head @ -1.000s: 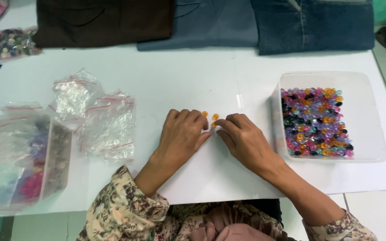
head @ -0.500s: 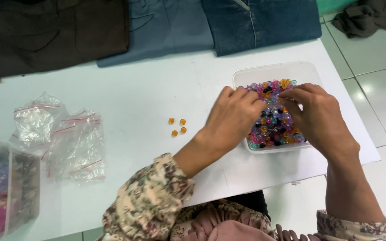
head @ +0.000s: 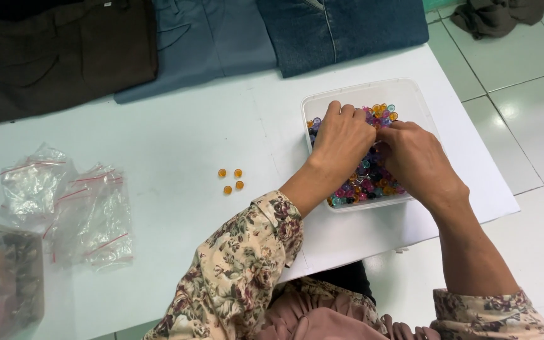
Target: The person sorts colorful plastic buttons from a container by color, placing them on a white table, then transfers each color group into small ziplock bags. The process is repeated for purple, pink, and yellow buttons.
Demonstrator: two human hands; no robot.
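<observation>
Clear plastic tub [head: 410,94] of mixed-colour beads [head: 373,179] sits on the white table [head: 177,138], long axis running away from the person. Left hand [head: 341,138] and right hand [head: 413,157] both dig in it, fingers curled; what they pinch is hidden. Four orange beads [head: 230,181] lie left of tub.

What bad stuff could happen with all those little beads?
Both the left hand and the right hand are digging in the tub of beads, so some might get flicked out. The tub sits near the table edge, above the floor; a bump could spill it there. The four orange beads lie loose and might roll off.
</observation>
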